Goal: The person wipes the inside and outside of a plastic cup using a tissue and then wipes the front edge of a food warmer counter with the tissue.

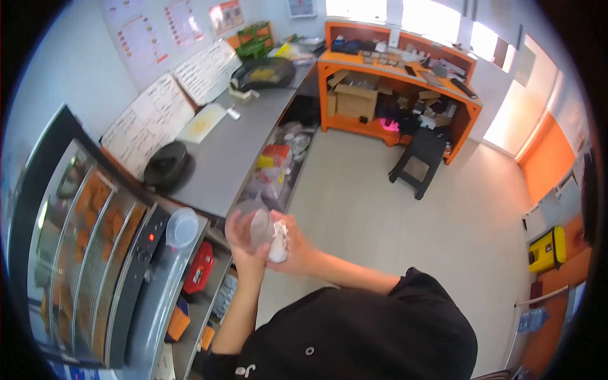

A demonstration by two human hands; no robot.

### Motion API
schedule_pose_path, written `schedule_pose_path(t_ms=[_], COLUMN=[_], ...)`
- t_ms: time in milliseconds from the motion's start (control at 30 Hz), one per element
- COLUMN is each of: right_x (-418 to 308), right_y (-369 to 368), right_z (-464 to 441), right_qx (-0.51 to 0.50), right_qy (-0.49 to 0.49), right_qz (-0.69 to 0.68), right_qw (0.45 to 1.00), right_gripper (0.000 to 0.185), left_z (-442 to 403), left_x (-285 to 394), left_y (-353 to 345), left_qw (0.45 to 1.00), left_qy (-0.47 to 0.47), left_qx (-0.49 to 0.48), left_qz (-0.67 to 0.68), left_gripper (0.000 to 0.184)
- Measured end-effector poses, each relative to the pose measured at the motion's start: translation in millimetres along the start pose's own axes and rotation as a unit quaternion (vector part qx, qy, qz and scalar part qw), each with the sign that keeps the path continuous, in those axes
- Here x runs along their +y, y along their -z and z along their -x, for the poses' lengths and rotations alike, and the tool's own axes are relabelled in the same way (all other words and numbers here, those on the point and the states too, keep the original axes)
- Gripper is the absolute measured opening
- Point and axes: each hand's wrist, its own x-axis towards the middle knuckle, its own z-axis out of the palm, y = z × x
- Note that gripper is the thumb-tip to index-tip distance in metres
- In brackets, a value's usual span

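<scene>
A: Where are the two hands?
B: Just left of the middle of the frame, close together. The left hand (252, 254) has its fingers curled around a clear cup (248, 221); some of them show blurred through its wall.

A: And the right hand (300, 251)?
B: It has a crumpled white cloth (279, 242) at its fingers, against the cup's side. The fingers look bent inward, but the cloth and blur hide the tips, so I can't tell how tightly they close. The cloth could be paper; I can't tell.

A: Is anything in the cup?
B: I can't make that out. A pale patch shows through it, maybe the cloth or only glare.

A: What lies nearby?
B: At lower left, a clear tub (182, 228) sits beside a food warmer (88, 253). The warmer's racks hold brown food, too blurred to name. Above the tub, a black pan (167, 166) rests on the grey counter (218, 168).

A: What gets cut off?
B: The dark rim of the view crops the warmer's left side. The black shirt (361, 329) runs off the bottom edge and hides the floor (361, 209) behind it.
</scene>
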Motion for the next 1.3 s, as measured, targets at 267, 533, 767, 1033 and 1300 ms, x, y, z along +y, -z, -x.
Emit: schedule_pose_path(t_ms=[267, 533, 767, 1033, 1300], right_x=[-0.2, -31.6, -31.1, -64.9, -46.6], right_y=[18.6, 12.1, 39.6, 59.4, 75.7], right_z=[-13.3, -5.0, 18.1, -2.2, 29.7], right_qx=[-0.053, 0.056, 0.096, 0.039, -0.023], right_qy=[-0.105, -0.25, -0.026, 0.184, 0.033], right_qz=[-0.344, -0.48, -0.065, 0.173, -0.039], right_qw=[0.932, 0.839, 0.993, 0.967, 0.998], right_gripper=[0.046, 0.028, 0.031, 0.03, 0.02], left_z=[-16.3, -22.6, -27.0, -21.3, -21.2], left_x=[27.6, 11.5, 12.6, 33.6, 24.8], left_y=[14.5, 9.3, 6.2, -19.7, -20.1], left_qw=[0.913, 0.936, 0.926, 0.913, 0.91], left_qy=[0.194, 0.178, 0.208, 0.255, 0.282], left_qx=[0.032, 0.064, 0.058, -0.031, -0.053], left_qz=[0.357, 0.297, 0.311, 0.317, 0.3], left_gripper=[0.087, 0.073, 0.066, 0.063, 0.057])
